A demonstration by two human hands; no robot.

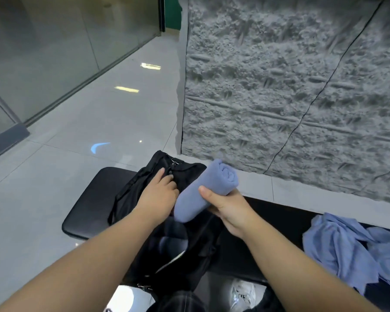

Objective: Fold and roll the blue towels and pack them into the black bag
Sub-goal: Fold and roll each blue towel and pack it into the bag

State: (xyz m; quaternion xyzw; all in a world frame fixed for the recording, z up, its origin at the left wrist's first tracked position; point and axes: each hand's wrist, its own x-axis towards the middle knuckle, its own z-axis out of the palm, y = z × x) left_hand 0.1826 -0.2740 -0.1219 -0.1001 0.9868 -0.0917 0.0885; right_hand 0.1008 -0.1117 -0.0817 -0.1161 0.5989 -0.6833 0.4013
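A black bag (pixel 149 176) lies across a black padded bench (pixel 88 212) in front of me. My left hand (pixel 160 192) grips the bag's fabric near its top edge, fingers curled into the cloth. My right hand (pixel 225 203) holds a rolled blue towel (pixel 203 190) around its middle, the roll slanting over the bag with its spiral end pointing up and right. Inside the bag's dark opening below, another blue towel roll (pixel 171 242) shows faintly. A loose pile of unfolded blue towels (pixel 351 248) lies on the bench at the right.
A rough grey textured wall panel (pixel 291 86) rises just behind the bench. Glossy pale floor tiles (pixel 99 120) stretch left to a glass partition (pixel 43 52). My white shoes (pixel 243 293) show below the bench edge.
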